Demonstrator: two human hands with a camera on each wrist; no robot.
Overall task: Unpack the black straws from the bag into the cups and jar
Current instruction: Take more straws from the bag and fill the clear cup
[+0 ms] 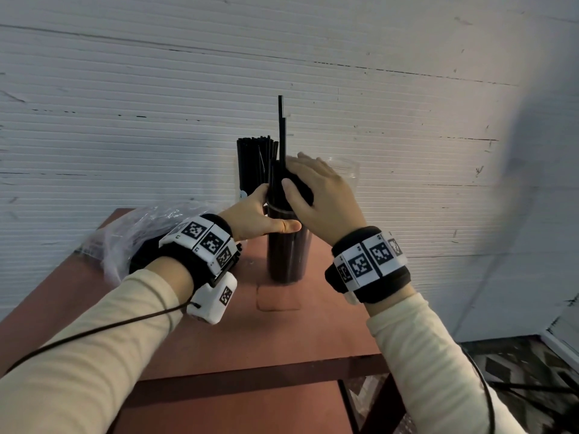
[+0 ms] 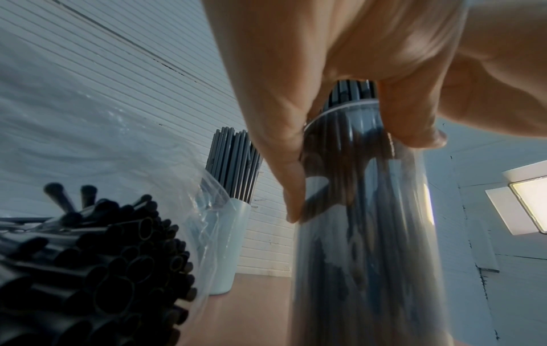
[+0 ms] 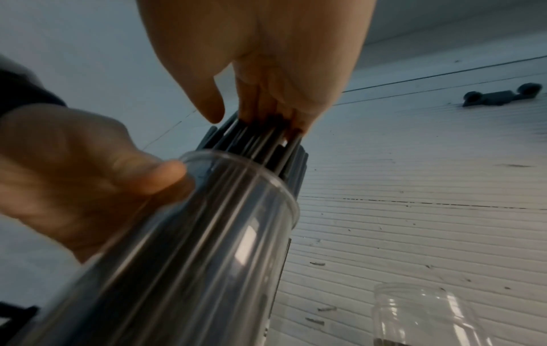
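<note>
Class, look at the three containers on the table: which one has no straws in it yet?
The clear jar at the right, behind the right hand, is empty. The clear cup gripped by the left hand and the white cup behind it hold black straws.

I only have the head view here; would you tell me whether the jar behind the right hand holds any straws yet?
Observer: On the right wrist view the jar looks clear, with no standing straws.
Operator: Thanks. Are there straws left in the bag?
Observer: Yes, the left wrist view shows many black straws inside the bag.
Operator: How does the right hand meet the straws in the clear cup?
Observer: The right hand has straight fingers on the straw tops above the clear cup, which the left hand grips.
</note>
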